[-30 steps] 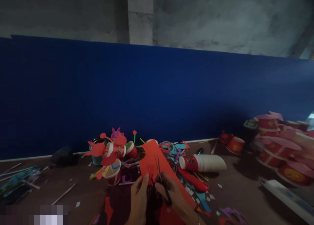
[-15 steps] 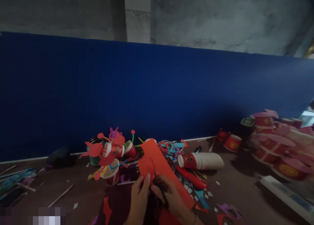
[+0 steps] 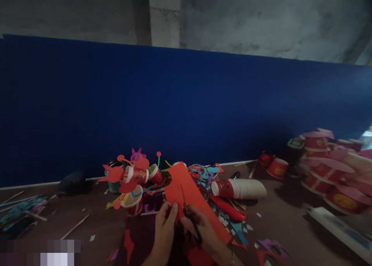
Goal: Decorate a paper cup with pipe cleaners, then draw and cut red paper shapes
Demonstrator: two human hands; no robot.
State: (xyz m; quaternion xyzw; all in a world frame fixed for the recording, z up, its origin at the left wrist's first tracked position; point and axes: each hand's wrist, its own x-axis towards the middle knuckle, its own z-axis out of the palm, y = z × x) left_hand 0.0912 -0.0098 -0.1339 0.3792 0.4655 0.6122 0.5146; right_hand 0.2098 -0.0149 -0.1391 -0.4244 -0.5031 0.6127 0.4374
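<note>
My right hand (image 3: pixel 200 229) is closed round the dark handles of a pair of scissors (image 3: pixel 183 198). The thin blades point away from me and lie over a sheet of red paper (image 3: pixel 190 186). Close beside it, my left hand (image 3: pixel 165 225) pinches the paper's near left part between thumb and fingers. My fingers hide the spot where they meet the paper. The sheet slants from the back of the table towards my right wrist. To the left are paper cups (image 3: pixel 134 204) with red paper shapes and coloured straws attached.
Right of the paper lie a stack of paper cups (image 3: pixel 241 189) and a long red object (image 3: pixel 228 208). Paper scraps (image 3: pixel 273 247) litter the table (image 3: pixel 99 219). Pink-topped cup models (image 3: pixel 328 169) crowd the far right, near a long white box (image 3: pixel 340 231). A blue panel (image 3: pixel 186 103) stands behind.
The view has shifted slightly, so everything sits a little further right and higher. Both hands keep nearly the same pose on the paper and scissors.
</note>
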